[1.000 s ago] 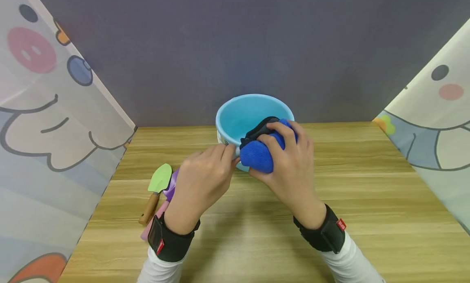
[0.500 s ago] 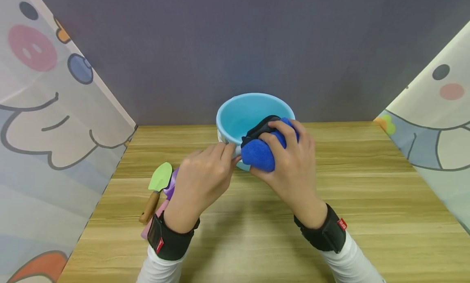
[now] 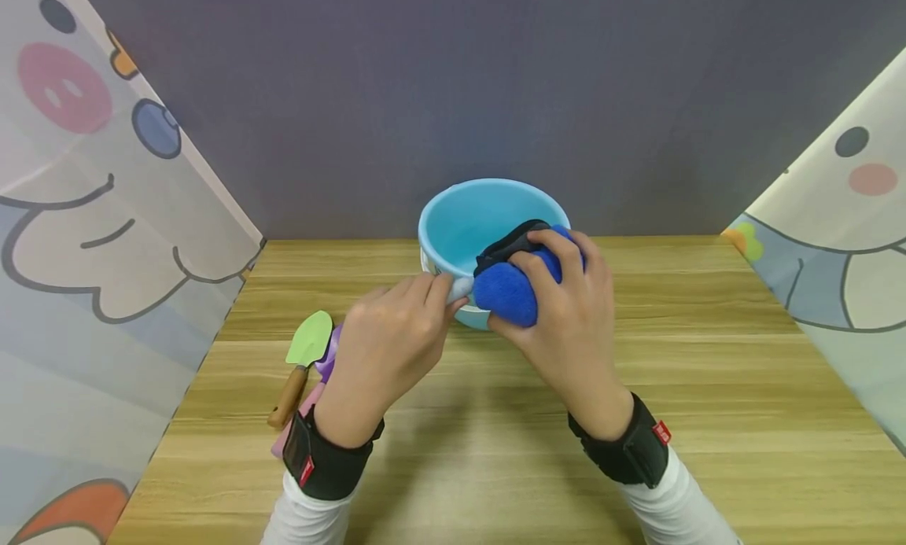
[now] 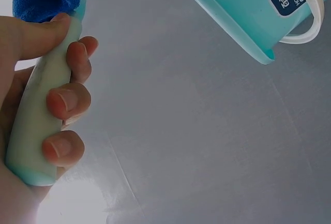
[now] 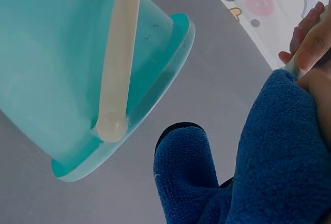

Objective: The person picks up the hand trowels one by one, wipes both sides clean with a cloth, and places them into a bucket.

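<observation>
My left hand (image 3: 396, 325) grips a pale, rounded handle (image 4: 41, 100) with a teal butt, its fingers curled round it in the left wrist view. A blue fleecy cloth (image 3: 506, 293) with a black underside (image 3: 511, 243) is bunched round the far part of that tool, hiding its head. My right hand (image 3: 566, 317) grips the cloth from above, fingers spread and bent over it. In the right wrist view the cloth (image 5: 279, 151) runs right up to the left hand's fingers. Both hands are in front of a light blue bucket (image 3: 460, 219), overlapping its near rim in the head view.
The bucket stands at the table's back edge and has a white handle (image 5: 119, 63). To the left lie a green trowel (image 3: 309, 338) with a brown handle and a purple tool (image 3: 327, 360) with a pink handle, partly behind the left forearm. Grey and cartoon-printed panels surround the wooden table (image 3: 708, 356).
My right hand and the cloth have slid slightly right, away from the left hand, so more of the pale tool shows between them. The left hand has barely moved.
</observation>
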The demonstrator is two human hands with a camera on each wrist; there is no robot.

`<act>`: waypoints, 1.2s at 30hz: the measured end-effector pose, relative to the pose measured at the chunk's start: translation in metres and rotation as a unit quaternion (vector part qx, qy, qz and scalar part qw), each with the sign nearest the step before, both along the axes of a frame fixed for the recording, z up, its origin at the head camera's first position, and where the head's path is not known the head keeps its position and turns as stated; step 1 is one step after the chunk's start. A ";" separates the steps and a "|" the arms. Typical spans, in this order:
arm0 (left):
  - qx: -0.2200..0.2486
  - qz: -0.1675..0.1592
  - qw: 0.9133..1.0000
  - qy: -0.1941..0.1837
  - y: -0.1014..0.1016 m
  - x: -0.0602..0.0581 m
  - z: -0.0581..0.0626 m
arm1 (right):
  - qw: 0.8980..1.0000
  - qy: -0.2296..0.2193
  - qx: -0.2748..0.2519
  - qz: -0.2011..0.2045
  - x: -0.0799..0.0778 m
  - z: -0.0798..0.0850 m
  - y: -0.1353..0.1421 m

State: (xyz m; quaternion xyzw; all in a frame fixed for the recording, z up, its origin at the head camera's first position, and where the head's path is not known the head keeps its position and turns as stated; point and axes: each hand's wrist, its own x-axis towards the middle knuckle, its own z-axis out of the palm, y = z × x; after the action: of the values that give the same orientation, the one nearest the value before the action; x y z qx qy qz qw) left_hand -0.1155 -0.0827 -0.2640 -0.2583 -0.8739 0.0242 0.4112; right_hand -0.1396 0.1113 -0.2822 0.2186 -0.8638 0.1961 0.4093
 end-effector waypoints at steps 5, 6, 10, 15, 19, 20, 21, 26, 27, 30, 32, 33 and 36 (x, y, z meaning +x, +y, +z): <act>0.002 0.005 1.000 0.003 -0.002 0.001 0.001 | 1.000 -0.001 -0.002 -0.005 -0.001 0.000 0.001; 0.002 0.006 1.000 0.003 -0.002 0.001 0.000 | 1.000 -0.001 -0.003 -0.004 -0.001 0.000 0.001; 0.003 0.007 1.000 0.004 -0.001 0.002 0.001 | 1.000 0.000 -0.009 -0.004 -0.001 0.001 0.002; 0.000 0.013 1.000 0.002 -0.003 0.002 0.000 | 1.000 0.008 -0.026 -0.004 -0.002 0.001 0.003; 0.001 0.018 1.000 0.004 -0.004 0.002 0.000 | 0.999 0.016 -0.044 -0.003 -0.004 0.002 0.004; 0.003 0.018 1.000 0.005 -0.005 0.002 0.000 | 0.999 0.017 -0.049 -0.002 -0.005 0.002 0.004; 0.004 0.018 1.000 0.007 -0.005 0.002 0.000 | 0.998 0.018 -0.054 -0.001 -0.005 0.002 0.005; 0.010 0.020 1.000 0.013 -0.006 0.003 0.000 | 0.997 0.020 -0.081 0.009 -0.005 0.002 0.006; 0.012 0.021 1.000 0.014 -0.006 0.003 0.000 | 0.996 0.020 -0.086 0.010 -0.005 0.002 0.006; 0.016 0.023 0.999 0.018 -0.007 0.002 0.000 | 0.995 0.023 -0.100 0.015 -0.005 0.003 0.007; 0.020 0.022 0.999 0.021 -0.007 0.002 0.001 | 0.994 0.034 -0.105 0.015 -0.006 0.003 0.008; 0.022 0.021 0.999 0.021 -0.007 0.001 0.001 | 0.993 0.040 -0.107 0.015 -0.006 0.003 0.009; 0.027 0.020 0.999 0.022 -0.007 0.000 0.001 | 0.992 0.060 -0.114 0.012 -0.007 0.003 0.010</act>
State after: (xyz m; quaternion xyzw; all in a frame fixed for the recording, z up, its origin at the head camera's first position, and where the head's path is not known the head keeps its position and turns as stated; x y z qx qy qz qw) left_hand -0.1152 -0.0897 -0.2626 -0.2290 -0.8700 0.0139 0.4363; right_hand -0.1463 0.1213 -0.2788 0.1921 -0.8069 0.2845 0.4807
